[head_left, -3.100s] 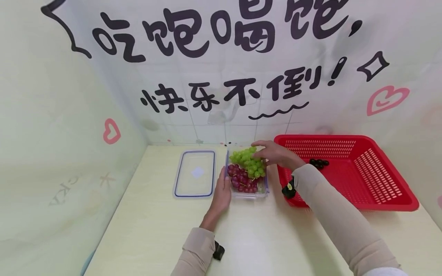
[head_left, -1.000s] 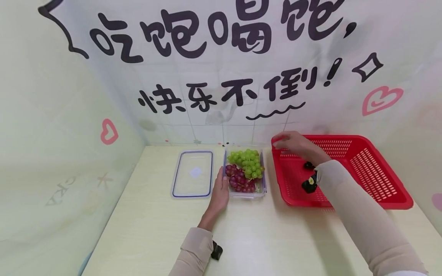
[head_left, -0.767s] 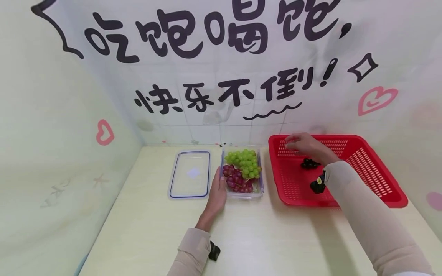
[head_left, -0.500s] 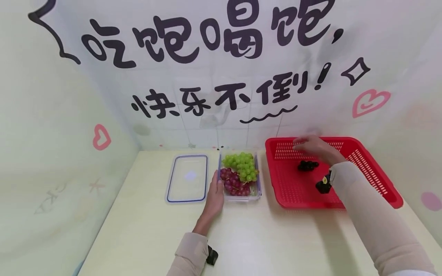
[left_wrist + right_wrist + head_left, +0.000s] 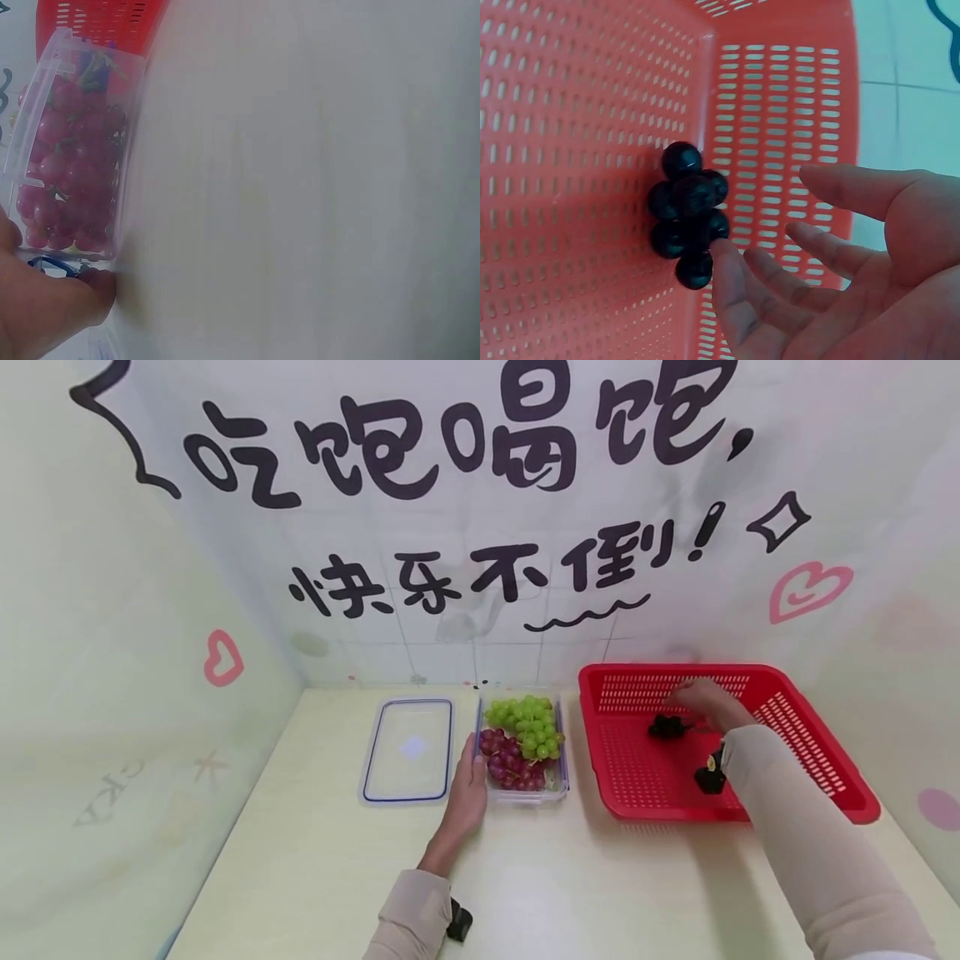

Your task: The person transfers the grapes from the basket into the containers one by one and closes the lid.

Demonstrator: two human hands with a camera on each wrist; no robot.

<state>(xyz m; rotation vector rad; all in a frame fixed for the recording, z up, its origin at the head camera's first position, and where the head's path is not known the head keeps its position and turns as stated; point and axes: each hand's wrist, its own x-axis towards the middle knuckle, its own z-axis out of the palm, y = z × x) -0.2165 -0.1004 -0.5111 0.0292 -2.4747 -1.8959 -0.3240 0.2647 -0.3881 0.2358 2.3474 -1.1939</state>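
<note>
My left grip (image 5: 467, 787) lies loose against the box (image 5: 525, 797), right grip (image 5: 708, 702) spread empty — hasty pinching could detach black grapes (image 5: 693, 196).

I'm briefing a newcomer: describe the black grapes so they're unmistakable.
Find the large red basket on the right of the table. Inside, toward the back, black grapes lie beside the right hand. Unlike the green grapes and purple grapes in the clear box, this small cluster is nearly black.
</note>
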